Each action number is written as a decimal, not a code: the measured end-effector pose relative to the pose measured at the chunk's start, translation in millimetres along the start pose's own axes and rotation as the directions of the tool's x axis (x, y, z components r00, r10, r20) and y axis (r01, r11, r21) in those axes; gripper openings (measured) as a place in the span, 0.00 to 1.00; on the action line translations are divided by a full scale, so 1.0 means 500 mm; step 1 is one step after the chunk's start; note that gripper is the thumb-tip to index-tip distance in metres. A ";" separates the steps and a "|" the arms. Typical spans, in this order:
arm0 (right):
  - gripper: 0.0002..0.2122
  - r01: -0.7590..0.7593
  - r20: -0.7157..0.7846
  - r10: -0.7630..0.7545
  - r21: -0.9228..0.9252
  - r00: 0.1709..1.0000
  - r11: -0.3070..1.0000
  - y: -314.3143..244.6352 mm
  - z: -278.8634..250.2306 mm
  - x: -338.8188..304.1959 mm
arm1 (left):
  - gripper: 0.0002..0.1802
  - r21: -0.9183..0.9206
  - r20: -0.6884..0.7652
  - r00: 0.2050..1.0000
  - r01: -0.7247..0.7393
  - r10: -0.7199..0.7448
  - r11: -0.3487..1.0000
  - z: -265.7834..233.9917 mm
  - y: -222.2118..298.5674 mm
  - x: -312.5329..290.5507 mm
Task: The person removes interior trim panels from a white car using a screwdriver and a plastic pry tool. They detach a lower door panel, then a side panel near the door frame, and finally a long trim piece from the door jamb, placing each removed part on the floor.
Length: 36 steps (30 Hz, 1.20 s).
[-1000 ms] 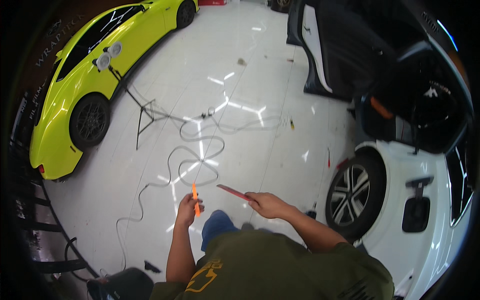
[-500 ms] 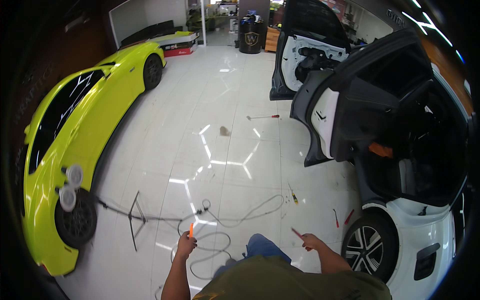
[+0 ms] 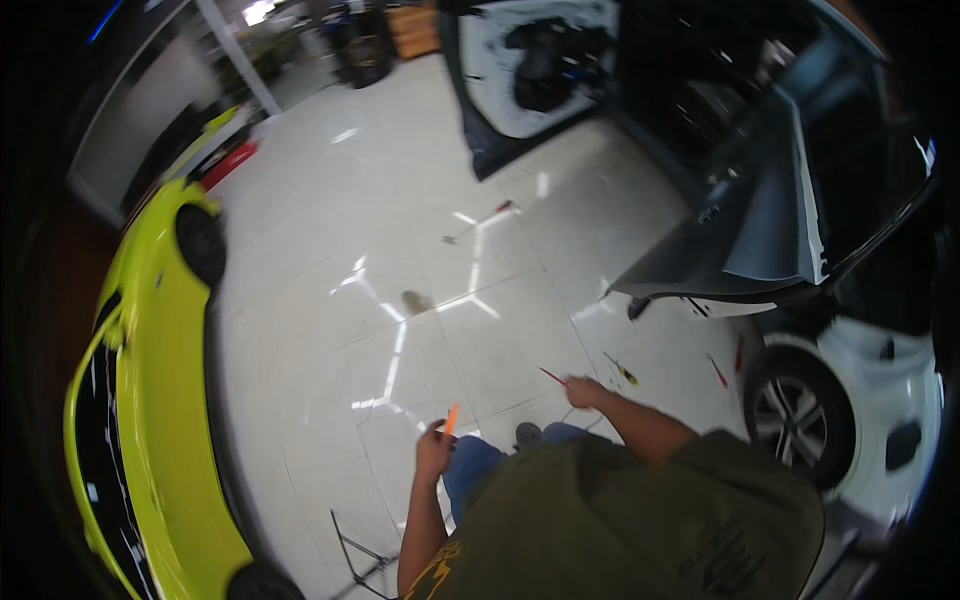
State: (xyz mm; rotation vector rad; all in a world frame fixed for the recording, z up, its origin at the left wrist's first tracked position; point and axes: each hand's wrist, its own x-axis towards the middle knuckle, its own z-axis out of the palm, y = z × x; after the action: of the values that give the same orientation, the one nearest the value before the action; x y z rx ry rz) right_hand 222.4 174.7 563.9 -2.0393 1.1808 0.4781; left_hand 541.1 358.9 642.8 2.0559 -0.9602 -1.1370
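Flat orange tool (image 3: 453, 418), one, in the left hand (image 3: 434, 450), fingers closed around its lower part, upper end standing clear above the fist and in front of the knee; presumably light, smooth plastic, stiff with a little spring, best taken by the broad of the shank so the free end stays bare. Slim red tool (image 3: 551, 376), one, in the right hand (image 3: 585, 392), gripped at the near end, its dark narrow tip out to the left over the pale glossy floor (image 3: 330, 240); judged light and rigid, a firm pinch well behind the tip likely serving best — exact make-up blurred, edge sharpness not to be told. Hands well apart, neither tool touching the other. Neither looks fragile, though a smooth shank could slip in damp fingers. On the floor, beyond the right hand: screwdriver with yellow-and-black handle (image 3: 627, 375), one, probably sturdier, to be lifted by its thick handle; red-handled tool (image 3: 719, 374), one, near the wheel (image 3: 798, 415) of the white car (image 3: 870, 390) — shaft thin, finer detail unclear.
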 end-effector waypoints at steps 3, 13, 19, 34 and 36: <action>0.17 0.045 -0.197 -0.010 0.174 0.980 0.984 -0.107 -0.141 0.139 | 0.21 -0.090 0.010 0.999 0.045 -0.044 0.995 -0.064 0.034 0.183; 0.19 -0.326 -0.085 0.655 0.815 0.751 0.479 -0.099 -0.349 0.318 | 0.23 0.115 0.434 0.901 -0.085 0.027 0.990 -0.159 0.325 0.775; 0.23 0.086 -0.070 0.862 0.996 0.502 0.031 -0.020 -0.458 0.387 | 0.27 0.198 0.624 0.775 -0.284 0.103 0.938 -0.038 0.635 1.082; 0.22 0.385 0.397 0.897 0.811 0.194 -0.441 0.348 -0.652 0.432 | 0.19 0.239 0.957 0.283 -0.631 -0.069 0.738 0.687 1.053 1.340; 0.22 0.435 0.474 0.872 0.765 0.119 -0.475 0.390 -0.635 0.465 | 0.19 0.234 0.971 0.197 -0.691 -0.133 0.684 0.775 1.067 1.393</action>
State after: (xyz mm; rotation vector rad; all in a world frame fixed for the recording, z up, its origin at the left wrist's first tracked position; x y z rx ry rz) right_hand 162.1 -260.1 554.1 0.5474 2.0271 -1.2311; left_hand 299.0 -565.5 564.4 1.1081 -2.6247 -2.0733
